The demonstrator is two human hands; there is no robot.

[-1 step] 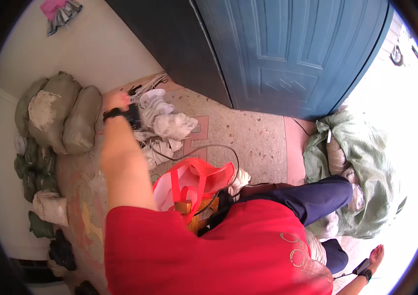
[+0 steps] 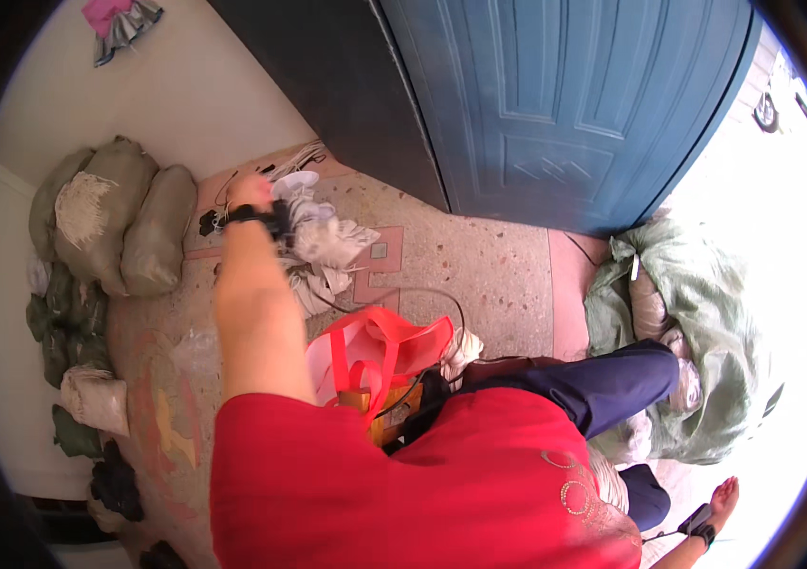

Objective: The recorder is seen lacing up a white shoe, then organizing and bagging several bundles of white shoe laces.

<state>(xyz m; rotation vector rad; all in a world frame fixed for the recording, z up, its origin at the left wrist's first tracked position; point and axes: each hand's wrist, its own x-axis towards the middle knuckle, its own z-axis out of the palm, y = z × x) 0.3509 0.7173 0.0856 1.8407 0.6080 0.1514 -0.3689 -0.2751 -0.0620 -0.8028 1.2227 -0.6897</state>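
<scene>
My left hand [image 2: 248, 193] is stretched far forward, just above the floor, against the top of a heap of white cloths [image 2: 323, 242]. A black band [image 2: 256, 216] sits on that wrist. The fingers are blurred, and their grip does not show. My right hand [image 2: 721, 501] hangs low at the lower right beside my leg, small and near the rim, with a black strap at its wrist. Below my left arm stands a red bag [image 2: 380, 343] with its handles up and something orange [image 2: 377, 406] inside.
A blue panelled door [image 2: 565, 104] stands open ahead, with a dark panel [image 2: 337, 95] to its left. Stuffed green sacks [image 2: 123, 223] are stacked at the left wall. A crumpled green sack [image 2: 707, 332] lies to the right. A black cable [image 2: 427, 296] loops across the speckled floor.
</scene>
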